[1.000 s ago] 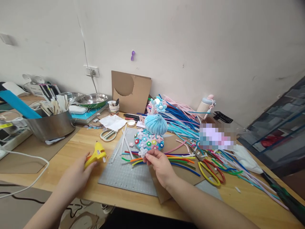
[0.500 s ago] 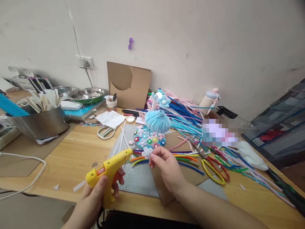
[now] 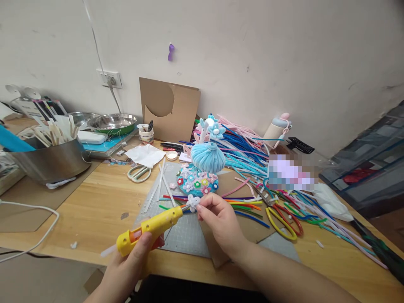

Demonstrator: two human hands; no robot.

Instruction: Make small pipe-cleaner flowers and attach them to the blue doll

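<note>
My left hand (image 3: pixel 134 261) is wrapped round a yellow hot glue gun (image 3: pixel 160 221), with a clear glue stick (image 3: pixel 109 251) poking out of its back end. The gun's metal nozzle points right and meets, or nearly meets, a small white pipe-cleaner flower (image 3: pixel 193 203). Thumb and fingers of my right hand (image 3: pixel 217 216) pinch that flower at its right edge. Just behind stands a light-blue pipe-cleaner piece (image 3: pixel 208 158) with a ribbed round body, on a base (image 3: pixel 189 172) covered in small coloured flowers.
Loose pipe cleaners (image 3: pixel 243 145) heap up at the back right. Yellow-and-red-handled scissors (image 3: pixel 282 221) lie right of a cardboard sheet (image 3: pixel 217 248). Green-handled scissors (image 3: pixel 139 173) rest near a white tissue (image 3: pixel 145 155). A steel pot (image 3: pixel 53 162) full of sticks stands at left.
The glue gun has tilted flatter and swung right, bringing its nozzle to the white flower. My right hand keeps its pinch on the flower, almost in place.
</note>
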